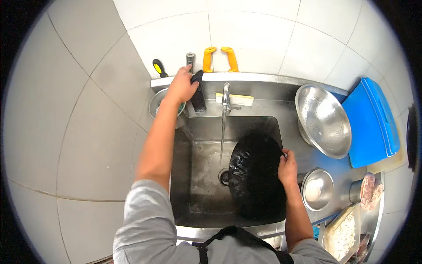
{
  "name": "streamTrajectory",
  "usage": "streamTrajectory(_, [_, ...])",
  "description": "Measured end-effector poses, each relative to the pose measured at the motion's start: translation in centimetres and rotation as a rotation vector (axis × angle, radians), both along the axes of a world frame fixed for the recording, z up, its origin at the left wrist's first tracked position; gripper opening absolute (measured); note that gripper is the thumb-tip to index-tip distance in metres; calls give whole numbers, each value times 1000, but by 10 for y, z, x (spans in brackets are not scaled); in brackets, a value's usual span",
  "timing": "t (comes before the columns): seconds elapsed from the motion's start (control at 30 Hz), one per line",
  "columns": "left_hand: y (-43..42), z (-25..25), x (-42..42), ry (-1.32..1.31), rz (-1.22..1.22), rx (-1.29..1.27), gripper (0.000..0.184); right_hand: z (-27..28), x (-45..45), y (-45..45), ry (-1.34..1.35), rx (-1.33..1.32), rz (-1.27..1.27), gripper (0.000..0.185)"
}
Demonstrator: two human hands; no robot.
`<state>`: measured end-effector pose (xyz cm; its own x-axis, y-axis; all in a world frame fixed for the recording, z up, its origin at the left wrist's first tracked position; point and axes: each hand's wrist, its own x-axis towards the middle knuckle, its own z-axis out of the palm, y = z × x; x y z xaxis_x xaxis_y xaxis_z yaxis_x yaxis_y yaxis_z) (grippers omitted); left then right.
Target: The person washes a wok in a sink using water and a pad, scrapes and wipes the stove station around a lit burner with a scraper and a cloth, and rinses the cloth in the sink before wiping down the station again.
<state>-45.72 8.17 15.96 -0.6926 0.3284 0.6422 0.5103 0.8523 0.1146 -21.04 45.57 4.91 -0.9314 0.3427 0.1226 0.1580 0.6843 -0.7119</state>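
My left hand [183, 84] reaches to the back left corner of the sink, beside a black cylindrical object [198, 99]; its fingers bend at a dark piece there, and what they hold is too small to tell. With my right hand [287, 167] I grip the right edge of a wet, black, round pan-like object [259, 176], tilted inside the metal sink [206, 193]. Water runs from the faucet [226, 94] into the sink, left of the black object.
On the right are a steel colander [323, 119], a small metal bowl [318, 189], a blue container [367, 125] and a tray of pale food [343, 233]. Yellow handles [208, 59] and a black-yellow handle [159, 67] stand behind the sink; a metal bowl [156, 103] sits back left.
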Motion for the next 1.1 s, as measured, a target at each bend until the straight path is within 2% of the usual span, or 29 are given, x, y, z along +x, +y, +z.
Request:
streamTrajectory(0.03, [4,6,-5,0,0,0,33,0,1,-1,0,0,0,24])
streamTrajectory(0.1, [15,21,-11,-517,257,-181,32,7,1,-4,-4,29,-18,25])
streamTrajectory(0.17, [18,24,-16,-450,243,-178,34,6,0,-4,-3,22,-20,25])
streamTrajectory(0.23, [29,35,-16,-587,426,-138,34,7,0,-5,-9,17,-21,25])
streamTrajectory(0.27, [30,35,-25,-584,420,-142,34,9,0,-5,-23,20,-40,24])
streamTrajectory(0.33, [28,32,-39,-524,491,86,36,10,0,-6,-41,23,-53,24])
streamTrajectory(0.37, [29,35,-33,-530,490,80,36,10,2,-6,-62,8,-57,24])
streamTrajectory(0.43, [26,47,-13,-787,422,672,41,11,1,-5,-78,-7,-59,24])
streamTrajectory(0.47, [10,14,-6,-729,293,1142,38,10,2,-5,-69,-5,-62,24])
streamTrajectory(0.53, [11,25,25,-884,385,1163,35,9,1,-4,-57,-2,-63,23])
streamTrajectory(0.6, [11,-29,43,-870,325,1556,34,3,0,-3,-17,-53,-52,23])
streamTrajectory(0.63, [12,-46,34,-870,325,1556,34,3,0,-2,-18,-53,-52,23])
streamTrajectory(0.7, [15,-55,23,-839,323,1755,33,2,1,-3,10,-31,-35,23])
streamTrajectory(0.77, [15,-60,16,-809,330,1786,33,3,3,-3,2,-13,-33,23])
streamTrajectory(0.83, [21,-47,-2,-718,157,2016,41,4,4,-3,-1,1,-31,23])
streamTrajectory(0.87, [28,-32,-8,-710,153,2012,41,3,2,-3,-3,-8,-32,23])
streamTrajectory(0.93, [52,4,-20,-672,604,1768,55,4,-1,-1,6,-28,-56,23])
streamTrajectory(1.03, [48,-13,-41,-658,611,1660,65,9,3,-3,-81,0,-64,25])
streamTrajectory(1.07, [54,-3,-31,-626,633,1660,56,10,2,-4,-67,-4,-64,24])
streamTrajectory(1.1, [57,-1,-30,-628,628,1652,56,10,1,-4,-51,-11,-71,24])
